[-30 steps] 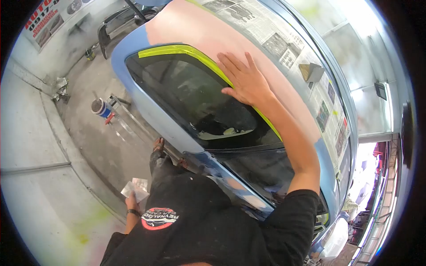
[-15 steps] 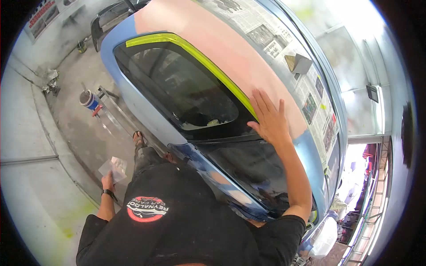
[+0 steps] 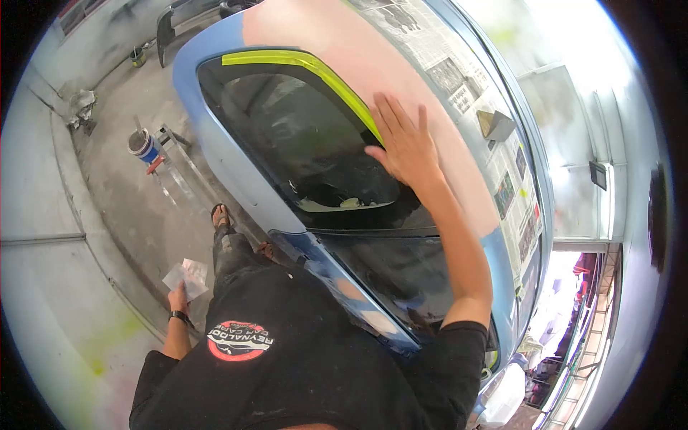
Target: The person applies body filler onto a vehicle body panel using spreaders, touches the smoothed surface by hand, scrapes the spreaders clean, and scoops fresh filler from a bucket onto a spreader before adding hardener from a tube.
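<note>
Resting on pink panel (image 3: 408, 79): right hand (image 3: 408, 150), fingers spread wide; left hand (image 3: 178, 298), fingers gripping pale sheet (image 3: 190, 275).

- A single camera sits on the person's head, directly above the black short-sleeved T-shirt (image 3: 315, 337), whose chest and shoulders fill the bottom centre at close range.
- It faces forward and steeply down, taking in both the bare right hand (image 3: 407, 147) near the middle and the bare left hand (image 3: 178, 297) lower and farther off at left.
- Its very wide lens bends straight edges and leaves black, curved corners.
- The blue car with a pink-coated roof edge (image 3: 469, 179) crosses the view diagonally, close by, seen from its side and slightly above.
- Beyond it, the grey floor (image 3: 129, 193) and the bright opening (image 3: 566, 301) lie farther away.
</note>
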A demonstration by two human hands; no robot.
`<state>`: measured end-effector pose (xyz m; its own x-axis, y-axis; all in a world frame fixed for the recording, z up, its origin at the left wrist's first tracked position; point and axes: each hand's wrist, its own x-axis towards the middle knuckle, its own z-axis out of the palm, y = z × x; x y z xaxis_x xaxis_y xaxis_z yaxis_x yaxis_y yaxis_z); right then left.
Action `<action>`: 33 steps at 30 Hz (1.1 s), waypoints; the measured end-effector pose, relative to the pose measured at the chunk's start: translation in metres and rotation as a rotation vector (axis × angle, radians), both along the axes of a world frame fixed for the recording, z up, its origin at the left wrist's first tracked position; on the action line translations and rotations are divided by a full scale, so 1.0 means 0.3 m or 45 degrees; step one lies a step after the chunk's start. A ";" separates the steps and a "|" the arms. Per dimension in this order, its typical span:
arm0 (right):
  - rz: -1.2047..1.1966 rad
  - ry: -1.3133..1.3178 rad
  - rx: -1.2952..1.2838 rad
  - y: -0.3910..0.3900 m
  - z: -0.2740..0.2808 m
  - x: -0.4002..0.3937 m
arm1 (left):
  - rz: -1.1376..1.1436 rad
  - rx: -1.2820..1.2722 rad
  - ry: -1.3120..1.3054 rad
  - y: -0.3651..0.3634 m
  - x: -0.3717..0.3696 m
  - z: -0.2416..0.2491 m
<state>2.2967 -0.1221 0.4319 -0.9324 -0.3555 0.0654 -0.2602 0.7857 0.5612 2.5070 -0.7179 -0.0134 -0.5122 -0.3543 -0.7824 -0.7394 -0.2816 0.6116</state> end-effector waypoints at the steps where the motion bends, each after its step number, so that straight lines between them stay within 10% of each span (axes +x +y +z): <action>1: 0.040 0.022 -0.006 -0.028 -0.005 -0.067 | -0.014 -0.012 0.002 -0.020 0.028 -0.034; 8: 0.142 0.105 -0.015 -0.098 -0.029 -0.243 | -0.164 -0.131 -0.099 -0.100 0.163 -0.137; 26: -0.597 0.098 -0.107 0.123 -0.155 0.615 | -0.337 -0.034 0.014 -0.135 -0.371 0.124; 33: -0.696 -0.066 -1.043 -0.208 -0.666 0.901 | -0.886 -0.627 0.081 -0.058 -0.443 0.148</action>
<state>2.5670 -0.1844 0.2321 -0.9635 0.2623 0.0536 0.2457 0.9459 -0.2118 2.3741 -0.7355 0.0309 -0.7770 -0.2348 -0.5840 -0.6055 0.5325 0.5915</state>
